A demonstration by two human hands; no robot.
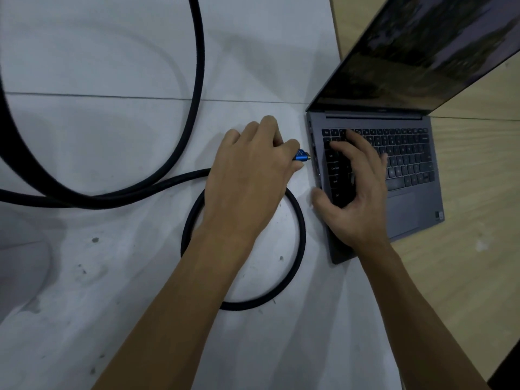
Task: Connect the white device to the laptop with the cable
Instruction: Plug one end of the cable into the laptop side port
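A grey laptop stands open at the right, its dark screen tilted back. My right hand rests on its left palm rest and keyboard, fingers spread, thumb at the laptop's left edge. My left hand pinches the blue metal plug of a thick black braided cable. The plug tip points at the laptop's left side and sits just short of the ports. The cable loops in a circle under my left forearm and runs off to the left. No white device shows clearly.
The white table surface carries a few dark marks and a seam line across the back. A light wooden surface lies under the laptop's right part. A pale rounded shape sits at the left edge.
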